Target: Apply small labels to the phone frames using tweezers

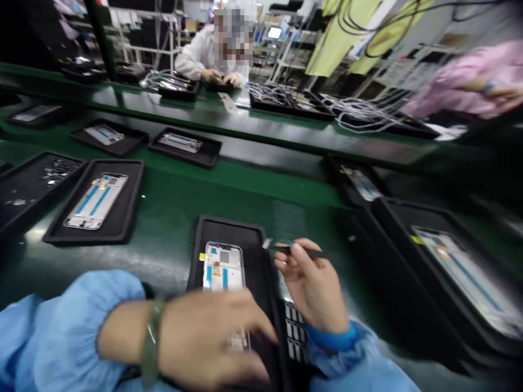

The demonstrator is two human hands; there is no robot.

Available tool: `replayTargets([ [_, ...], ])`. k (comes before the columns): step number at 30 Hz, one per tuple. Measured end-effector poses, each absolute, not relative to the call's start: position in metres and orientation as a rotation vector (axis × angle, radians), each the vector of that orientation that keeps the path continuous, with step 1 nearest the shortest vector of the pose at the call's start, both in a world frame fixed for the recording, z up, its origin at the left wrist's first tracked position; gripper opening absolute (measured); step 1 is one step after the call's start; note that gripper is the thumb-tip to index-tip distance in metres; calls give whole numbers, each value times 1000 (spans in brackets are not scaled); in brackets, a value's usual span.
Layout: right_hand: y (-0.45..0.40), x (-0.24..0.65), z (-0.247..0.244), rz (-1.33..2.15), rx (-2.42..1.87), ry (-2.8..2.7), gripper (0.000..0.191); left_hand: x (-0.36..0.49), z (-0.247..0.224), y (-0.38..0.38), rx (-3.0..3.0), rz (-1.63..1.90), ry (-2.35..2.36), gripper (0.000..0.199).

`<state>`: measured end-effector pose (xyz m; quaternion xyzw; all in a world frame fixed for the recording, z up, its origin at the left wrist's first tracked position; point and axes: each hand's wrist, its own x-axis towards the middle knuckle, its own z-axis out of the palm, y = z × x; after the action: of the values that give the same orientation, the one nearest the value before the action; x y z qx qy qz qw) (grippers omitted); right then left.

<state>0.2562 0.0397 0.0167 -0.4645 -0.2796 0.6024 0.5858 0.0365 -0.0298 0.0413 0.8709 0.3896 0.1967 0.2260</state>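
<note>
My right hand [312, 283] pinches black tweezers [288, 249] that point to the left. At their tip is a small silvery piece [267, 243], held above the right rim of a black tray [257, 234]. A phone frame [224, 261] with blue strips and a yellow tab lies in that tray. My left hand [212, 332], smeared by motion, hovers over the lower part of the frame and hides much of it. Its thumb and fingers are apart with nothing visible between them.
Stacked trays stand at the right, the top one holding a phone frame [461, 272]. Another tray [133, 218] with a frame lies at the left, beside a tray of small parts [57, 170]. Small pieces in rows [295, 332] lie near my right wrist. A co-worker [196, 57] sits opposite.
</note>
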Motion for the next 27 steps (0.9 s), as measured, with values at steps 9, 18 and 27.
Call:
replayTargets([
  [9, 46, 211, 11, 1473, -1144, -1012, 33, -12, 5, 20, 2525, 714, 1150, 29],
  [18, 41, 204, 0, 1475, -1223, -1220, 30, -10, -20, 14, 2610, 704, 1141, 28],
  [27, 40, 203, -4, 1419, -1259, -1336, 32, -9, -19, 13, 2548, 723, 1148, 28],
])
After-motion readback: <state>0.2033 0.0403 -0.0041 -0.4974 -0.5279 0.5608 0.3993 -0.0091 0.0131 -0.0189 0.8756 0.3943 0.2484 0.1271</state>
